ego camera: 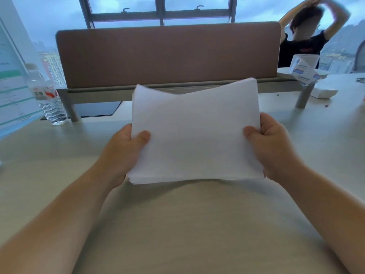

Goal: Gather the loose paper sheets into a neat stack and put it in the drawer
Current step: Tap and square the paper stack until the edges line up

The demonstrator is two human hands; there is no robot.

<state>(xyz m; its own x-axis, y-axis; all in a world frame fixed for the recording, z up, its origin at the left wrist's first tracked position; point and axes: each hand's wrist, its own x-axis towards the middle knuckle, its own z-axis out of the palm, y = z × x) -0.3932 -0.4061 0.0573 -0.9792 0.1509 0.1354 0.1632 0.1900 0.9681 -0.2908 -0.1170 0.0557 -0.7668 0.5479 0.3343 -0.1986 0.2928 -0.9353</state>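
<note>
Gripping opposite short edges, the left hand [126, 147] and right hand [270, 143] pinched the white paper stack [193, 135] above the beige tabletop [177, 224], its long axis pointing away.

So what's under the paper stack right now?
The paper stack is held above bare desk. Both hands' fingers pass beneath it, hidden.

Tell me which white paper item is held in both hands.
The paper stack, gripped by the left hand and right hand; the white boxes rest far right.
</note>
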